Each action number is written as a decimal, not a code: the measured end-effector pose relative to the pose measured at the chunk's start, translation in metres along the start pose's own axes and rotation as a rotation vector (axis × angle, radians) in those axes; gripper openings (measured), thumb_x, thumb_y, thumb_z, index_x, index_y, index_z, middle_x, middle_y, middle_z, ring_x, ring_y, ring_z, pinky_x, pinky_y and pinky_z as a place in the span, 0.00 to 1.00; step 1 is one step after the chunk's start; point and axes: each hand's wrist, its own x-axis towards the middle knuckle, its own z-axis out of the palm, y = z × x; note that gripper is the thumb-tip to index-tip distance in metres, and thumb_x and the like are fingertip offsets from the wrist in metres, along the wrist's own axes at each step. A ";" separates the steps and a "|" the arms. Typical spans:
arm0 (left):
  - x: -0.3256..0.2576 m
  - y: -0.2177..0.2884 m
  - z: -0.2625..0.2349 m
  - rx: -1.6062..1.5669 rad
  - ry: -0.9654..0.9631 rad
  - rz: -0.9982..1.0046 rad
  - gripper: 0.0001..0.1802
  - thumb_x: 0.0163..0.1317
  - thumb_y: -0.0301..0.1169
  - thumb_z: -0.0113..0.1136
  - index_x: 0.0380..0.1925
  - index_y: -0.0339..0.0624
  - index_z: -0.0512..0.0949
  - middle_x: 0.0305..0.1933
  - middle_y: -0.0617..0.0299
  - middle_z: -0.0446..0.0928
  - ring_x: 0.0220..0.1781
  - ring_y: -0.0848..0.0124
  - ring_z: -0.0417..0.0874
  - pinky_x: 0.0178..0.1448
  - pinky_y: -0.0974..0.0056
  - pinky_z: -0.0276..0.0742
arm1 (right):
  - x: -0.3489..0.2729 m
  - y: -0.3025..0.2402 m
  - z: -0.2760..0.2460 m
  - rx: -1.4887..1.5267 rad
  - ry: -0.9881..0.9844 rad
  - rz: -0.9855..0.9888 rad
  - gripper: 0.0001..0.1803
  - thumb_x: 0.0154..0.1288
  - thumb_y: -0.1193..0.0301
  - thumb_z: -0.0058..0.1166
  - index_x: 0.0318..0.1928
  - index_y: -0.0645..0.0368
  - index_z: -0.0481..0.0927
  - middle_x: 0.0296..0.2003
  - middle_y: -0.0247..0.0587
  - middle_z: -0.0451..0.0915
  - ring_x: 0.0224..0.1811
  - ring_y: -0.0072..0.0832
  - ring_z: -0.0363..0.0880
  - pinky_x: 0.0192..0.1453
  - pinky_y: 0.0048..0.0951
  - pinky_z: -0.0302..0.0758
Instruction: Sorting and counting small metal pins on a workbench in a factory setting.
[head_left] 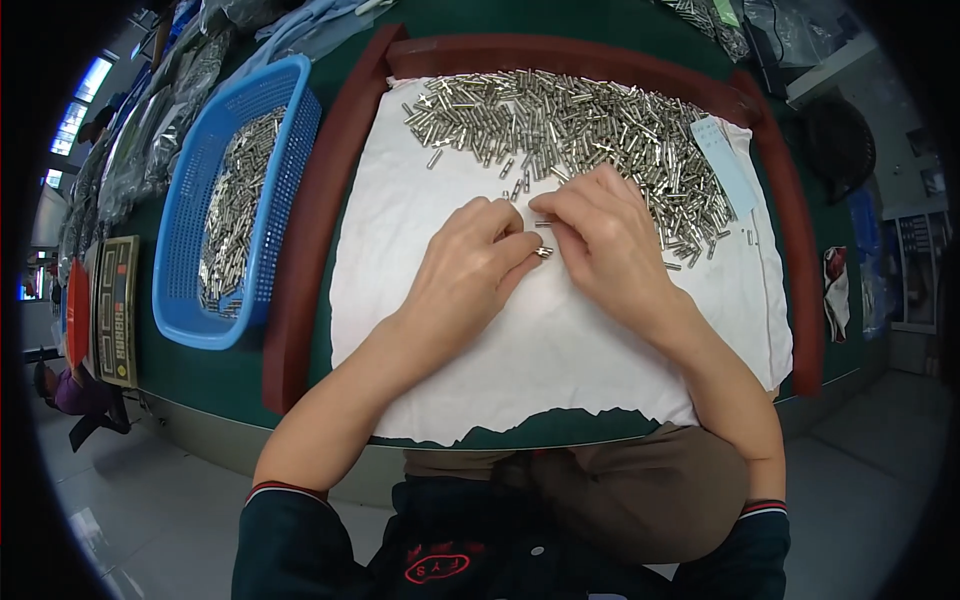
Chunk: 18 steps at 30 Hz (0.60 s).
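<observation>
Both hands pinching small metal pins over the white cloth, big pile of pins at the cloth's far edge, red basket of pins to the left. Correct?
Not quite: the basket is blue, not red, as the head view shows. The rest holds: the left hand and the right hand pinch small metal pins over the white cloth, with the big pile at its far edge.

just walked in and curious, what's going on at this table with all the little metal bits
A person is working with both hands over a white cloth laid in a dark red tray. The left hand pinches a small metal pin at its fingertips, and the right hand holds another pin just above it. A heap of loose pins lies along the cloth's far edge. To the left, a blue basket holds more of them.
</observation>
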 end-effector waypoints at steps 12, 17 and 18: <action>-0.002 0.003 -0.014 -0.041 -0.042 -0.198 0.11 0.47 0.23 0.71 0.30 0.35 0.79 0.31 0.55 0.77 0.34 0.58 0.79 0.38 0.58 0.74 | -0.007 -0.010 -0.021 -0.045 -0.060 0.090 0.05 0.51 0.79 0.59 0.30 0.59 0.82 0.28 0.35 0.77 0.38 0.36 0.73 0.44 0.36 0.68; -0.002 0.003 -0.007 -0.071 -0.059 -0.228 0.09 0.49 0.24 0.69 0.27 0.35 0.77 0.29 0.53 0.76 0.35 0.54 0.78 0.40 0.54 0.72 | -0.009 -0.011 -0.018 -0.128 -0.108 0.087 0.04 0.49 0.78 0.60 0.27 0.57 0.80 0.27 0.33 0.75 0.36 0.34 0.72 0.43 0.34 0.67; -0.002 0.004 -0.006 -0.058 -0.062 -0.222 0.08 0.49 0.24 0.69 0.27 0.35 0.77 0.28 0.54 0.75 0.35 0.55 0.78 0.40 0.55 0.72 | -0.010 -0.010 -0.017 -0.117 -0.104 0.090 0.03 0.48 0.78 0.60 0.26 0.57 0.80 0.27 0.33 0.75 0.37 0.34 0.72 0.43 0.35 0.66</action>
